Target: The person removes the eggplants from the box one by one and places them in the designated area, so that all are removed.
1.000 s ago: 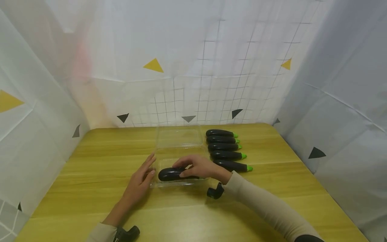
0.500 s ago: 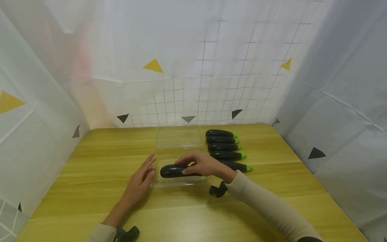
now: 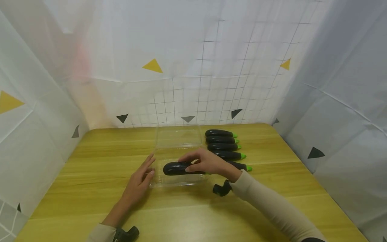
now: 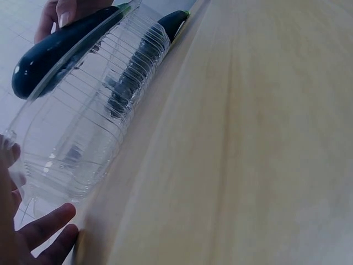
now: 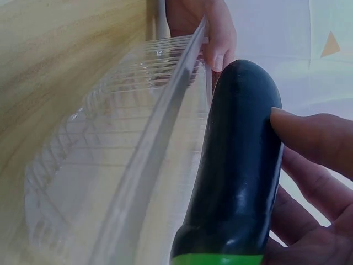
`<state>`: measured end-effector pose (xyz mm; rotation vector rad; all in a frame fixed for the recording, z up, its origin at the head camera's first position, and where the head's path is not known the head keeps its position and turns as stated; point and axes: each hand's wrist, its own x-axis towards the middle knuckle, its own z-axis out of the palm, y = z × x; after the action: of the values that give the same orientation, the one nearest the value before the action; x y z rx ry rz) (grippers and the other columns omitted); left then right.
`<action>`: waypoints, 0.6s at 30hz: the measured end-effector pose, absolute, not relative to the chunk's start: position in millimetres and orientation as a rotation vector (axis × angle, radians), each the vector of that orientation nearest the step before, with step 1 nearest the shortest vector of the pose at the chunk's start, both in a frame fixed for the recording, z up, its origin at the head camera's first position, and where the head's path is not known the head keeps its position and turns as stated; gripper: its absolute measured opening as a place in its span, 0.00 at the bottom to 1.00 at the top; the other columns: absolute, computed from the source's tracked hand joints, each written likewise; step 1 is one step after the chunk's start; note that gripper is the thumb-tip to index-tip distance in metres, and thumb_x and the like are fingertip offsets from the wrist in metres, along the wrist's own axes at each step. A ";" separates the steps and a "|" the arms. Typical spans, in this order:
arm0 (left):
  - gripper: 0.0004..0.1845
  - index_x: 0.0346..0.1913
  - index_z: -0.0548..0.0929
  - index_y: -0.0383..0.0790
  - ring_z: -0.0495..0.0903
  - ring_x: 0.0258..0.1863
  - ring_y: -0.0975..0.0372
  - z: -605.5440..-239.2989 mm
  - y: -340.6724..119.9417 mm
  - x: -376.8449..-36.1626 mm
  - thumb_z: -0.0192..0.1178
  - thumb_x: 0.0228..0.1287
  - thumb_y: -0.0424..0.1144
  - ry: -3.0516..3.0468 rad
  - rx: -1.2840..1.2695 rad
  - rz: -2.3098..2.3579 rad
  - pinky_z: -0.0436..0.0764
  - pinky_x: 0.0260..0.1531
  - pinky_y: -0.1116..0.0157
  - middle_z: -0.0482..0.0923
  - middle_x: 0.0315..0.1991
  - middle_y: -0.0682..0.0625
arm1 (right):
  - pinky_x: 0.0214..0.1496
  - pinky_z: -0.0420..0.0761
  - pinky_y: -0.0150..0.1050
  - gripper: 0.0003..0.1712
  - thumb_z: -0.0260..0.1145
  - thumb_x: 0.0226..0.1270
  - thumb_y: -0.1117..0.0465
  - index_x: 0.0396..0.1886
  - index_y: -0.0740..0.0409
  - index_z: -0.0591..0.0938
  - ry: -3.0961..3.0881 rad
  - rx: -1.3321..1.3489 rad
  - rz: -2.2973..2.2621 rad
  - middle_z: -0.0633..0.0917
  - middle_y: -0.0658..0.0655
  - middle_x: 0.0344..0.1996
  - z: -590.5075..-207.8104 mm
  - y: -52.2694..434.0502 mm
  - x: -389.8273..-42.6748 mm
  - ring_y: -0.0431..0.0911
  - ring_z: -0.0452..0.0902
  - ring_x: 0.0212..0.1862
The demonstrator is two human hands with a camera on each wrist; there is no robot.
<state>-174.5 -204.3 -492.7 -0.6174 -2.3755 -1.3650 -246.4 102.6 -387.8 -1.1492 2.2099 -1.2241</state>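
Note:
My right hand [image 3: 208,164] pinches a dark purple eggplant [image 3: 175,168] between thumb and fingers, its green tip pointing right. The eggplant lies sideways over the base of a clear plastic clamshell container [image 3: 178,183], whose lid [image 3: 178,136] is folded back. In the left wrist view the held eggplant [image 4: 49,61] is level with the container's rim, above its floor. My left hand [image 3: 140,179] is at the container's left end, fingers extended along its wall. In the right wrist view the thumb [image 5: 314,135] presses the eggplant's side.
Several more eggplants [image 3: 223,147] with green tips lie in a row right of the container, the nearest partly behind my right wrist. White sheets [image 3: 169,90] close off the wooden table [image 3: 105,158] at the back and sides.
My right hand has raised the eggplant from the container's base and shifted it slightly away and to the right. My left hand has stayed where it was.

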 end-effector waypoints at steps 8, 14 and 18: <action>0.28 0.80 0.66 0.48 0.81 0.62 0.49 -492.2 -203.8 -173.9 0.53 0.83 0.35 -2.383 -0.609 -1.383 0.74 0.59 0.71 0.58 0.81 0.51 | 0.58 0.82 0.41 0.21 0.72 0.73 0.61 0.63 0.53 0.86 2.227 -1.151 -1.233 0.85 0.48 0.57 -383.2 111.7 -244.5 0.44 0.81 0.59; 0.28 0.80 0.66 0.46 0.81 0.61 0.48 -491.3 -203.7 -173.6 0.54 0.82 0.34 -2.372 -0.619 -1.388 0.74 0.59 0.71 0.58 0.81 0.49 | 0.59 0.82 0.43 0.21 0.72 0.73 0.61 0.63 0.53 0.86 2.227 -1.159 -1.253 0.85 0.49 0.58 -379.4 118.2 -241.9 0.44 0.80 0.59; 0.29 0.80 0.66 0.42 0.81 0.61 0.47 -491.9 -203.9 -175.2 0.55 0.80 0.31 -2.358 -0.635 -1.385 0.75 0.58 0.71 0.58 0.81 0.47 | 0.59 0.82 0.45 0.21 0.72 0.73 0.61 0.64 0.53 0.85 2.240 -1.156 -1.257 0.85 0.50 0.58 -374.5 124.8 -239.4 0.46 0.81 0.58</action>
<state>-175.2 -203.9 -491.9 -0.6345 -2.3581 -1.3852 -239.4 124.8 -374.5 -1.1559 2.2404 -1.2567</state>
